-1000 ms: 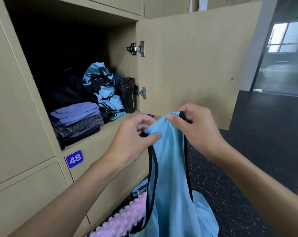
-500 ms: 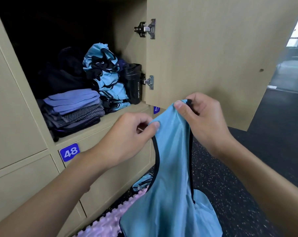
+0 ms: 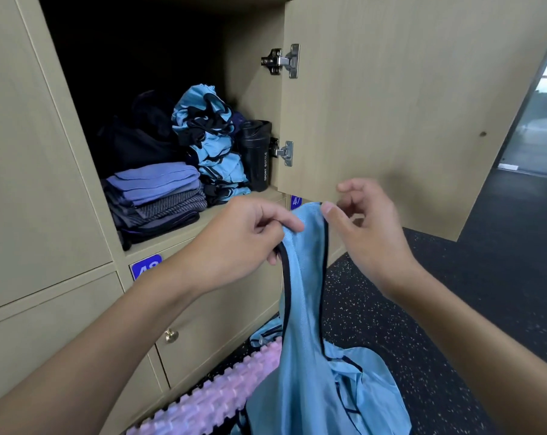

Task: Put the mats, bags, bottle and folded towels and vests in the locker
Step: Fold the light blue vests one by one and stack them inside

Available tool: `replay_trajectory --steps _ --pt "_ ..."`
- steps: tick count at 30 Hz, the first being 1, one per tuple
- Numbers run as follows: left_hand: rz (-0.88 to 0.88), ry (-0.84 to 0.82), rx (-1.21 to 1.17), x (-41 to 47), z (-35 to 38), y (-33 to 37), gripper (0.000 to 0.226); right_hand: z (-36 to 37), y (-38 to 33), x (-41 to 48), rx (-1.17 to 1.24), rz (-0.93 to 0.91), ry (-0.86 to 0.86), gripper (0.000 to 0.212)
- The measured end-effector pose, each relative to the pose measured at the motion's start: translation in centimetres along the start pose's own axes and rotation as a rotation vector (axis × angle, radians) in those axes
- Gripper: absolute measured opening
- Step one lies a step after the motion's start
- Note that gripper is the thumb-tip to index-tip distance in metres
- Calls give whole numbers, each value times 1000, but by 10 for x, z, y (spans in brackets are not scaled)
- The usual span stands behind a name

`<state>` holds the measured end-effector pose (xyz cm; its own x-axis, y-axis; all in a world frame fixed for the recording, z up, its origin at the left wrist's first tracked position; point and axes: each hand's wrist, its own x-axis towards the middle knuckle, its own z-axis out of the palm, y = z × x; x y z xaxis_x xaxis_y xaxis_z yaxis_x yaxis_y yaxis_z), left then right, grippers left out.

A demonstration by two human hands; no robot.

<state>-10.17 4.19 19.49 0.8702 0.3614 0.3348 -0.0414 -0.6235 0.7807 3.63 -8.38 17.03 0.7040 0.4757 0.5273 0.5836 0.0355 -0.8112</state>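
Watched this bit over the remote feed. Both hands were up in front of the open locker (image 3: 259,14) holding a light blue vest (image 3: 303,309) by its shoulder strap. The left hand (image 3: 234,243) had the strap's black-trimmed edge pinched between thumb and forefinger, other fingers curled under. The right hand (image 3: 366,233) had its thumb on the very top of the strap, forefinger lifted clear, the rest curled behind, so a light pinch as far as I could see. The vest hung straight down between my arms, outside the locker, and its lower part bunched near the bottom of the view.

Inside the locker, a stack of folded towels (image 3: 159,196) in purple and grey sat at the front left. Just right of it was a heap of blue vests (image 3: 209,146), and a black bottle (image 3: 255,155) stood upright in the right corner, touching that heap. Dark bags (image 3: 137,139) sat at the back, too shadowy to make out much.

The locker door (image 3: 391,105) was swung wide to the right. A knobbly pink mat (image 3: 222,400) lay on the speckled black floor (image 3: 454,309) at the foot of the lockers.
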Motion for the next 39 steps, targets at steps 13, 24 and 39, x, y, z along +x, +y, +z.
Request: replay_trajectory --steps 13,24,39 --pt "185 20 109 -5 -13 -2 19 33 -11 -35 65 -44 -267 14" --pt "369 354 351 -1 -16 -6 35 39 -14 -31 -50 -137 -209 25" --pt "304 476 184 0 -25 7 36 45 -23 -32 -194 -125 -169 26"
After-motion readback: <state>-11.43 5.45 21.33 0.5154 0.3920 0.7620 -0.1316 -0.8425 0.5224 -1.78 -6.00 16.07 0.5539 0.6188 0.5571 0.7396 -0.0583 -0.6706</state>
